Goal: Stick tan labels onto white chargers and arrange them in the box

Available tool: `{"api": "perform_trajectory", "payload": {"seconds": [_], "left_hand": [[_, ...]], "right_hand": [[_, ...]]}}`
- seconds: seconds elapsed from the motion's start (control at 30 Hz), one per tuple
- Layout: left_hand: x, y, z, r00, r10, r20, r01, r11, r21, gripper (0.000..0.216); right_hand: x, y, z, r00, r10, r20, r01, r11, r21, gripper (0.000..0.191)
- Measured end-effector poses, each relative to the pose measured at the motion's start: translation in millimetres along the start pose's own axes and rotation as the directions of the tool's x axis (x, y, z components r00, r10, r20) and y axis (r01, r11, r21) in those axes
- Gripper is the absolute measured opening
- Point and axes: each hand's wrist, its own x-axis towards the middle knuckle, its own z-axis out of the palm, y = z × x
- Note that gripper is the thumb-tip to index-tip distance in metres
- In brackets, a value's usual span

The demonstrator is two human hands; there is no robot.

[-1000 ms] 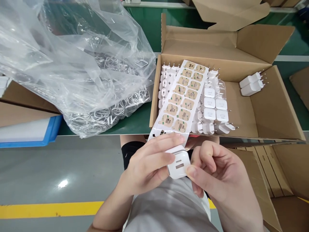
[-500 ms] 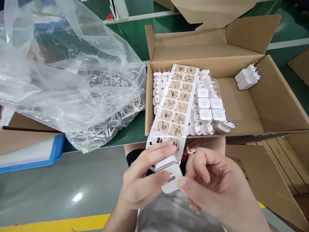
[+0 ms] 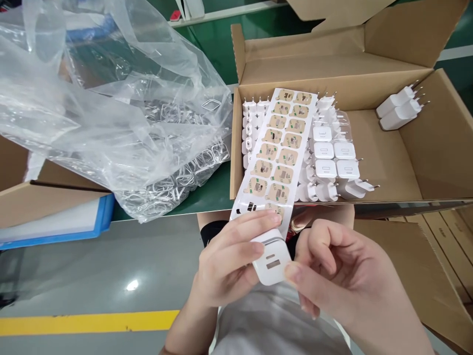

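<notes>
head cam | forward-down | close over hands (image 3: 236,261) | single view

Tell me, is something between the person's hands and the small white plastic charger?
Nothing visible is. The left hand grips the small white plastic charger directly, and the right hand touches its lower right corner with the thumb. The white sheet of tan stickers lies under the left fingers, behind the charger, not between.

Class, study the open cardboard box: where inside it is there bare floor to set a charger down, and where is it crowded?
Bare cardboard box floor lies between the rows of chargers and the two loose chargers in the far right corner. The left end is crowded: chargers lie packed under the sticker sheet.
</notes>
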Motion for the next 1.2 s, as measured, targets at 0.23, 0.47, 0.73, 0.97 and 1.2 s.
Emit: {"api": "perform_trajectory", "payload": {"seconds": [0.23, 0.47, 0.73, 0.97, 1.2], "left_hand": [[0.2, -1.0, 1.1, 1.000, 0.008, -0.011, -0.008, 0.999, -0.049, 0.054], [2.5, -3.7, 0.0, 0.999, 0.044, 0.002, -0.044, 0.997, -0.059, 0.056], [-1.2, -1.6, 3.8, 0.998, -0.050, -0.040, 0.048, 0.998, -0.045, 0.060], [0.1, -2.5, 3.1, 0.999, -0.031, -0.016, 0.029, 0.993, -0.118, 0.059], [-6.9, -2.0, 4.8, 0.997, -0.078, -0.025, 0.074, 0.988, -0.135, 0.060]], "right_hand": [[1.1, 2.0, 4.0, 1.000, 0.001, -0.029, 0.001, 0.999, 0.051, 0.060], [-3.1, -2.5, 8.6, 0.997, 0.007, -0.077, -0.001, 0.997, 0.084, 0.056], [-3.6, -5.1, 5.2, 0.996, -0.058, -0.064, 0.055, 0.997, -0.053, 0.053], [-2.6, -0.3, 3.7, 0.995, -0.073, -0.066, 0.070, 0.996, -0.060, 0.057], [-2.1, 7.6, 0.5, 0.991, -0.101, -0.083, 0.093, 0.991, -0.095, 0.063]]}}
